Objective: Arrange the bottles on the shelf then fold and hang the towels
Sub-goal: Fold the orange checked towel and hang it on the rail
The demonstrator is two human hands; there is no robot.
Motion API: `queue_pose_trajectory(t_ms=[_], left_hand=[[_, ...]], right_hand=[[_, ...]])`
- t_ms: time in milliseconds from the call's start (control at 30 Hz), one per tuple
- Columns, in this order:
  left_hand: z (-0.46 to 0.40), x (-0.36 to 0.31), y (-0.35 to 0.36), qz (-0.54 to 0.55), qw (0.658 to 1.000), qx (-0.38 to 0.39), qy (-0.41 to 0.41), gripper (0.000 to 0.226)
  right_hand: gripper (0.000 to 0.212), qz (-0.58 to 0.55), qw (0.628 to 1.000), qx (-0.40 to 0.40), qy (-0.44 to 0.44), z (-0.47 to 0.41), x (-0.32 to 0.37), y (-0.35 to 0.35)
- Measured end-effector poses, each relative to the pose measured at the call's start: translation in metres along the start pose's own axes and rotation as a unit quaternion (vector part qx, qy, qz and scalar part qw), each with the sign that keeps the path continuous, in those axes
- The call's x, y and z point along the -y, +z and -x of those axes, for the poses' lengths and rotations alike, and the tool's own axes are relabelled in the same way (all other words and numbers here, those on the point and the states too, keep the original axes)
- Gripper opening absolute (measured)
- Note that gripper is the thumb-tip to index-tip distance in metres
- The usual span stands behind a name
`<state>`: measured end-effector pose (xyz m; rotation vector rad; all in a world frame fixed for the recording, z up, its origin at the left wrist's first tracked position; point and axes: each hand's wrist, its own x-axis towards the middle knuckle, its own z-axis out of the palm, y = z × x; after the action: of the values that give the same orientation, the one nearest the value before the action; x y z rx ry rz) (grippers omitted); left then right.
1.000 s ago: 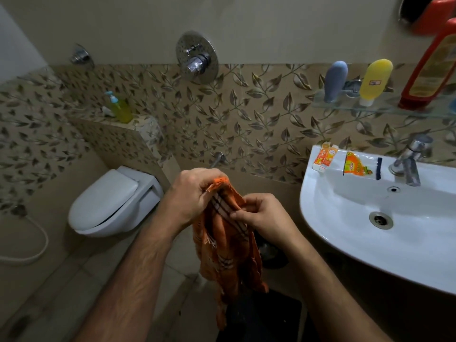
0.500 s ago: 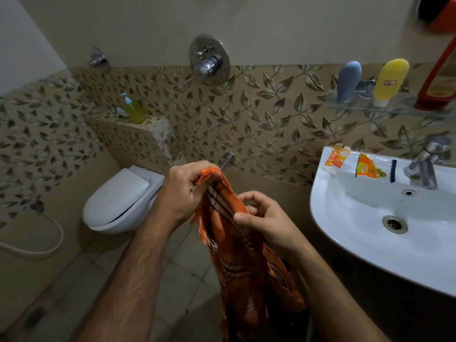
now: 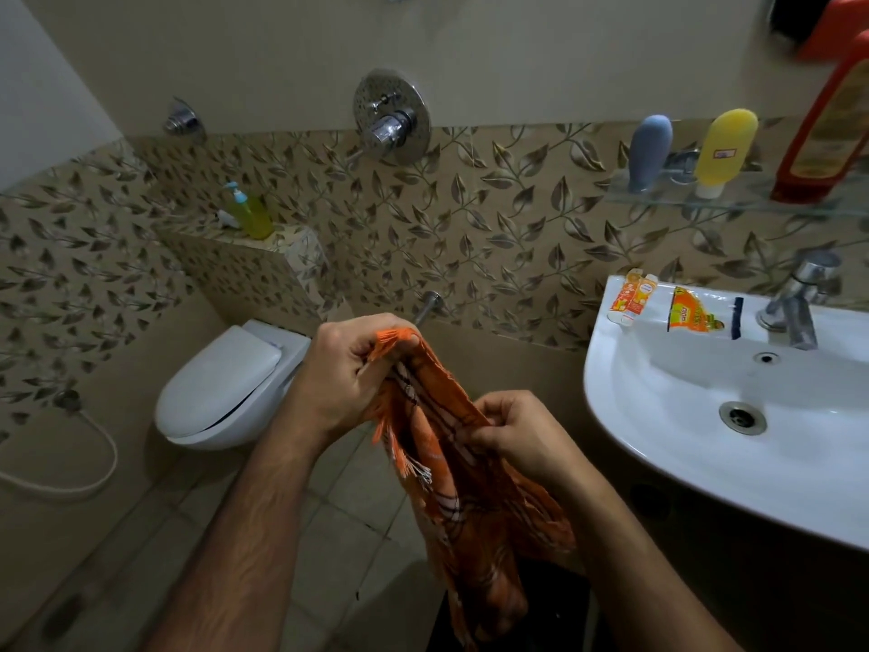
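The left hand (image 3: 348,374) pinches the fringed corner of the orange towel (image 3: 451,468), while the right hand (image 3: 512,432) has slid lower along its edge, a sign that unfolding has begun. Three bottles stand on the glass shelf (image 3: 733,204); the sink (image 3: 658,416) rim carries small tubes.
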<state>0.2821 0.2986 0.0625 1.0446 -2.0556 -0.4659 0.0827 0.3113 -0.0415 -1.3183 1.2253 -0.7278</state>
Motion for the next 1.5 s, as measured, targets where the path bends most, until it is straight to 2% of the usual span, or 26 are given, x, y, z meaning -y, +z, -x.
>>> queue_pose_trajectory(t_ms=[67, 133, 300, 367, 467, 533, 600, 733, 867, 967, 1067, 1200, 1367, 1500], left_hand=[[0.001, 0.000, -0.001, 0.033, 0.999, -0.014, -0.004, 0.022], [0.001, 0.003, -0.004, 0.053, 0.998, -0.029, -0.010, 0.018], [0.005, 0.021, -0.015, 0.054, 0.997, -0.050, -0.017, 0.021], [0.008, 0.028, -0.017, 0.053, 0.997, -0.056, -0.015, 0.021], [0.012, 0.035, -0.019, 0.049, 0.996, -0.080, -0.010, 0.019], [0.013, 0.038, -0.021, 0.045, 0.992, -0.116, -0.012, 0.018], [0.012, 0.041, -0.023, 0.041, 0.988, -0.148, -0.021, 0.014], [0.015, 0.047, -0.025, 0.038, 0.986, -0.158, -0.040, 0.009], [0.019, 0.056, -0.023, 0.067, 0.980, -0.175, -0.070, 0.009], [0.020, 0.063, -0.025, 0.083, 0.973, -0.194, -0.094, 0.012], [0.024, 0.074, -0.030, 0.055, 0.972, -0.205, -0.102, 0.014], [0.027, 0.091, -0.029, 0.016, 0.968, -0.212, -0.133, 0.031], [0.026, 0.112, -0.017, -0.095, 0.957, -0.213, -0.175, 0.030], [0.029, 0.119, 0.003, -0.177, 0.911, -0.211, -0.306, 0.032]], right_hand=[[0.013, -0.010, 0.998, 0.047, 0.037, -0.001, -0.006, -0.002], [0.022, -0.071, 0.993, 0.082, 0.046, -0.002, -0.012, 0.000], [0.014, -0.154, 0.988, -0.007, 0.018, -0.001, -0.020, -0.010], [0.009, -0.131, 0.990, -0.052, -0.007, 0.002, -0.018, -0.020], [0.009, -0.033, 0.989, -0.124, -0.068, 0.008, -0.012, -0.026], [0.009, 0.033, 0.986, -0.137, -0.084, 0.010, -0.009, -0.024], [0.010, 0.077, 0.989, -0.104, -0.068, 0.010, -0.009, -0.018], [0.009, 0.102, 0.995, -0.004, -0.010, 0.010, -0.010, -0.013], [0.005, 0.127, 0.992, 0.012, 0.021, 0.006, -0.010, -0.014], [0.004, 0.123, 0.992, 0.003, 0.010, 0.006, -0.010, -0.019], [0.006, 0.133, 0.991, -0.024, -0.002, 0.008, -0.011, -0.027], [0.016, 0.270, 0.959, -0.079, -0.035, 0.003, -0.017, -0.026], [0.018, 0.305, 0.946, -0.073, -0.081, 0.000, -0.025, -0.018], [0.015, 0.247, 0.950, -0.159, -0.105, -0.005, -0.021, -0.008]])
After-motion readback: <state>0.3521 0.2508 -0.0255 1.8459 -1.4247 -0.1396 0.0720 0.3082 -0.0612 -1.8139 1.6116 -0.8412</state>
